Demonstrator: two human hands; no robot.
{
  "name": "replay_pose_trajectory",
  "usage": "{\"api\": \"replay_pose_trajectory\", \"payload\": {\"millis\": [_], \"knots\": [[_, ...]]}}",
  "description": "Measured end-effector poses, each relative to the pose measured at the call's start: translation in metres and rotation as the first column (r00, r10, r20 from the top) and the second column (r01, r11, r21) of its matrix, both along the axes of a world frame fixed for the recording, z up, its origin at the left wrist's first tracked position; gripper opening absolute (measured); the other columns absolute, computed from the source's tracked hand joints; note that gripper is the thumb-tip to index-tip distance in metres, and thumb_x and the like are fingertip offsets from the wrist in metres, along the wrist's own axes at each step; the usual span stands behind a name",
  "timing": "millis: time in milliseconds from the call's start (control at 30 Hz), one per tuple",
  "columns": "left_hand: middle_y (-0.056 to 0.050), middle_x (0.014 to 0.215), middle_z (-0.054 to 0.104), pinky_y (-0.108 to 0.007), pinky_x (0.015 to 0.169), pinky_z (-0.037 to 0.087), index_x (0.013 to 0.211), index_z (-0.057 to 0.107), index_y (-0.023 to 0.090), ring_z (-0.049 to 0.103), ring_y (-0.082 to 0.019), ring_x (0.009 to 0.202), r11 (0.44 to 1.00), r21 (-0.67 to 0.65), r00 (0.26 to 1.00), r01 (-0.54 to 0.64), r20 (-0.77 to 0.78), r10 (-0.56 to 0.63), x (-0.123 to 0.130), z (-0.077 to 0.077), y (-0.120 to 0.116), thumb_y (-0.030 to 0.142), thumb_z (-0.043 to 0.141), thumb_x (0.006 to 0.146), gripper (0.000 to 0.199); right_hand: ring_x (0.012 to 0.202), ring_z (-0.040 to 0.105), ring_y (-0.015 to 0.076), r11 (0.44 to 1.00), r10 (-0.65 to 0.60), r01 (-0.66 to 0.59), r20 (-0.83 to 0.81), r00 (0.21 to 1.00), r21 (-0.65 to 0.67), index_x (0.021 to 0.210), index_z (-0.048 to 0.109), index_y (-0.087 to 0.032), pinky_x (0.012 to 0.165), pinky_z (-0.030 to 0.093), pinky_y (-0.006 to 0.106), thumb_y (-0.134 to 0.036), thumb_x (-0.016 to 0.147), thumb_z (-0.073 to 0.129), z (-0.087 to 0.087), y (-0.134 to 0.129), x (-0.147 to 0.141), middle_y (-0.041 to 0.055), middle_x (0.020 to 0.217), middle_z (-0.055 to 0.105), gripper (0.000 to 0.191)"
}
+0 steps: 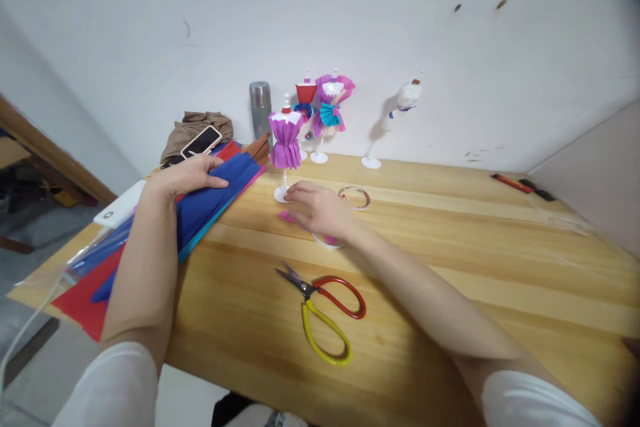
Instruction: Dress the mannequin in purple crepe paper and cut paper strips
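Note:
My left hand (pixel 193 175) rests on a stack of folded coloured sheets, its thumb stretched over the blue sheet (pixel 240 173) on top. Red, teal and pink edges show around the blue. At the table's middle, my right hand (pixel 317 210) reaches with fingers apart beside the white round base of a small dress form (pixel 286 147) in a gathered purple dress. A pink scrap (pixel 287 216) lies by its fingertips. Partly hidden under that hand is a white-rimmed round thing (pixel 330 243) with pink in it. Scissors (pixel 307 289) with red and yellow handles lie nearer me, blades parted.
Along the wall stand a grey flask (pixel 261 107), dress forms in red (pixel 306 93) and in purple with a teal bow (pixel 330 113), and a leaning white form (pixel 405 103). A ring-shaped band (pixel 355 198), a phone (pixel 202 141), brown cloth (pixel 193 123) and a red-black cutter (pixel 515 183) lie about.

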State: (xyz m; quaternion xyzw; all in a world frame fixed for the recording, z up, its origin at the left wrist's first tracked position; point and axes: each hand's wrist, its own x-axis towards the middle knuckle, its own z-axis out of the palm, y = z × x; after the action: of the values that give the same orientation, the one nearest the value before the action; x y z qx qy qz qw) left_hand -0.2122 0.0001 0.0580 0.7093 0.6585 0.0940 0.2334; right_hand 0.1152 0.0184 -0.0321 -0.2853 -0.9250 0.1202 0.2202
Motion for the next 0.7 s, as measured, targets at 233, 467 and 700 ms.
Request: {"api": "replay_pose_trajectory", "payload": {"millis": [233, 467, 700], "knots": [[-0.011, 0.119, 0.081, -0.036, 0.091, 0.057, 0.121, 0.076, 0.018, 0.075, -0.031, 0.108, 0.908, 0.271, 0.881, -0.319, -0.268, 0.390, -0.016, 0.014, -0.006, 0.038, 0.066, 0.089, 0.040, 0.101, 0.078, 0.0267, 0.937, -0.207, 0.168, -0.102, 0.973, -0.306, 0.110, 0.084, -0.020, 0.093, 0.057, 0.039, -0.017, 0.099, 0.060, -0.010, 0.005, -0.015, 0.0113, 0.112, 0.084, 0.027], [-0.015, 0.121, 0.080, -0.032, 0.089, 0.057, 0.120, 0.077, 0.015, 0.076, -0.031, 0.112, 0.908, 0.246, 0.823, -0.340, -0.390, 0.414, -0.026, -0.011, 0.019, 0.040, 0.066, 0.090, 0.041, 0.089, 0.073, 0.0207, 0.815, -0.374, 0.290, -0.072, 0.925, -0.502, 0.123, 0.078, -0.014, 0.084, 0.056, 0.032, -0.016, 0.088, 0.073, -0.037, 0.055, -0.030, 0.0083, 0.100, 0.081, 0.035], [-0.016, 0.121, 0.081, -0.034, 0.091, 0.059, 0.117, 0.079, 0.016, 0.077, -0.033, 0.112, 0.928, 0.198, 0.814, -0.316, -0.445, 0.373, -0.027, -0.030, 0.039, 0.042, 0.068, 0.087, 0.041, 0.093, 0.071, 0.0206, 0.825, -0.396, 0.299, -0.114, 0.911, -0.479, 0.127, 0.074, -0.014, 0.089, 0.056, 0.034, -0.020, 0.090, 0.074, -0.052, 0.086, -0.062, 0.0106, 0.108, 0.079, 0.038]]}}
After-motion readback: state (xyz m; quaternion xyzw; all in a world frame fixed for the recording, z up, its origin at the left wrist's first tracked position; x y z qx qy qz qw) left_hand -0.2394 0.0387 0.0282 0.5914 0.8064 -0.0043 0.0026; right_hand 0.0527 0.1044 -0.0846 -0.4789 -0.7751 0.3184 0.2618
